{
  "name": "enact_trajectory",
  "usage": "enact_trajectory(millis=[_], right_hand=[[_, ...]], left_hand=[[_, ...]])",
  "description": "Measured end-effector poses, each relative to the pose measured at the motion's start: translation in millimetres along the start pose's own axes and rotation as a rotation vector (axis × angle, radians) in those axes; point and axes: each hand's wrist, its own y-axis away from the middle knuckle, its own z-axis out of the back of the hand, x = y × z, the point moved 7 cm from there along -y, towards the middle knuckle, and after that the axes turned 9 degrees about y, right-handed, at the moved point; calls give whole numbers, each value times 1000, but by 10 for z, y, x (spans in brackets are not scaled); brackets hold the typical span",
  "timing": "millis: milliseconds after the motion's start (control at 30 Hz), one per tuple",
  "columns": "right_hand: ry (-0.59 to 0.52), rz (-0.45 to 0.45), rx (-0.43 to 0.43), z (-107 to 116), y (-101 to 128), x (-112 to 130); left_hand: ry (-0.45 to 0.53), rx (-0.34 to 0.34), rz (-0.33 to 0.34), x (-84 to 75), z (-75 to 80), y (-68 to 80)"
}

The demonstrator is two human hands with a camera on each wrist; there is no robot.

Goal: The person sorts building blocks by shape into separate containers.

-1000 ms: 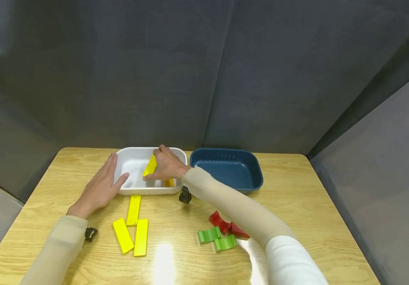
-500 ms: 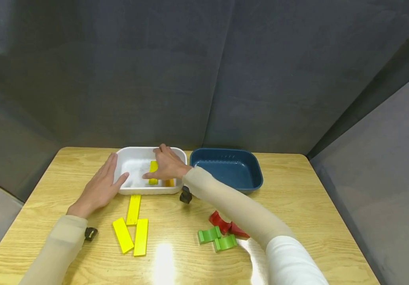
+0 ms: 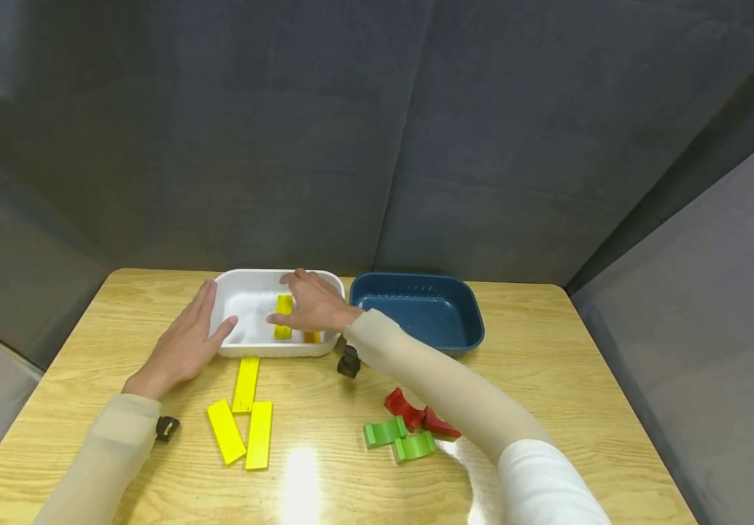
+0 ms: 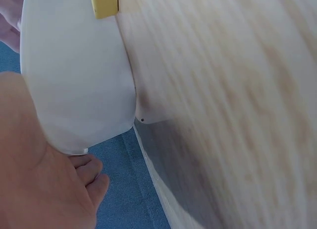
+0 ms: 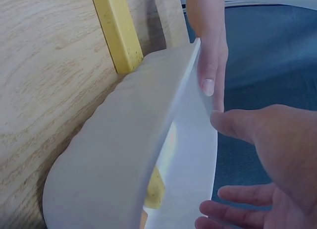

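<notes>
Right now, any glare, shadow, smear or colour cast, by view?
Head: glare whites out the table at bottom middle and beside the white sleeve; left wrist: table grain looks smeared, dark shadow near the white tray; right wrist: bluish cast, curtain reads blue, grey in head view.

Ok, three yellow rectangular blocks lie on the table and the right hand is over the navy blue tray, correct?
Not quite: the right hand is over the white tray, as the head view shows. The three yellow rectangular blocks do lie on the table.
</notes>
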Motion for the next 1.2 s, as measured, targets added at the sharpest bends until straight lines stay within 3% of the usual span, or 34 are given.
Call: enact_trajectory(millis=[233, 867, 1200], right_hand=[[-37, 28, -18, 66, 122, 37], [7, 142, -68, 132, 409, 188], [-36, 169, -64, 139, 562, 270]], left_hand=[[-6, 6, -4, 2, -4, -14], [6, -3, -15, 13, 6, 3], [6, -4, -13, 67, -6, 5]])
